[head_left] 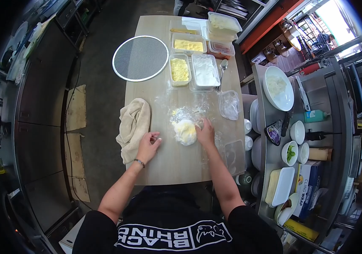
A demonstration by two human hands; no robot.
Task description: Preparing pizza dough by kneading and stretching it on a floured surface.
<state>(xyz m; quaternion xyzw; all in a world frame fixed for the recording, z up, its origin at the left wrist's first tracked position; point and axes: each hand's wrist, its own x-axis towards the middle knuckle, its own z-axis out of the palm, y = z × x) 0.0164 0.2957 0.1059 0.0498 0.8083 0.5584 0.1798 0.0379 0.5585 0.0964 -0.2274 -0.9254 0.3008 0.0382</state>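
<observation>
A round ball of dough (186, 132), dusted with white flour and streaked yellow, sits on the wooden table (165, 168). Scattered flour (185, 112) with yellow crumbs lies just beyond it. My right hand (205, 133) is at the dough's right side, fingers bent and fingertips at its edge, not closed around it. Left of the dough, my left hand (148, 146) hovers or rests by a crumpled beige towel (133, 127). Its fingers are loosely curled and apart, with nothing in them. Whether it touches the towel is hard to tell.
Farther back stand tubs of grated cheese (180, 70), white flour (203, 71) and a yellow food (188, 45), beside a spoon (223, 65). A round mesh screen (140, 58) overhangs the left edge. A clear plastic bag (229, 104) and lid (234, 155) lie right. Bowls (297, 132) fill a steel counter.
</observation>
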